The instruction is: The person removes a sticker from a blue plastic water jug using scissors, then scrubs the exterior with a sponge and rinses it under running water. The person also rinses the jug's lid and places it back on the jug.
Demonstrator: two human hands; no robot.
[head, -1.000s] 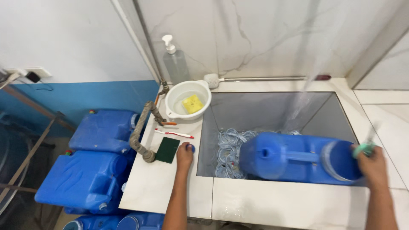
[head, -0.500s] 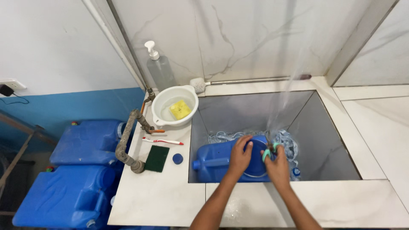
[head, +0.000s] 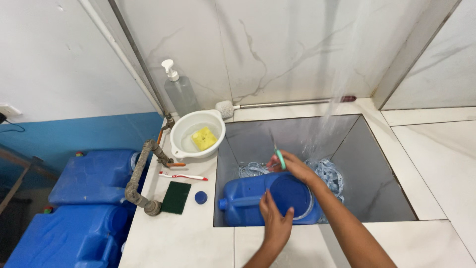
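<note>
A blue plastic jerrycan lies on its side in the grey sink basin, spout toward the left. My left hand rests flat on its near side. My right hand reaches over the can's far side and grips a green sponge. Water streams down from above into the basin by my right hand. The can's blue cap lies on the counter left of the sink.
A white bowl holding a yellow sponge, a clear pump bottle, a red-and-white toothbrush, a dark green scouring pad, a long-handled brush and a rusty pipe are on the counter. More blue jerrycans stand lower left.
The view shifted closer over the sink. My left hand slid down from the top of the can to its near side; my right hand moved back with the green sponge.
</note>
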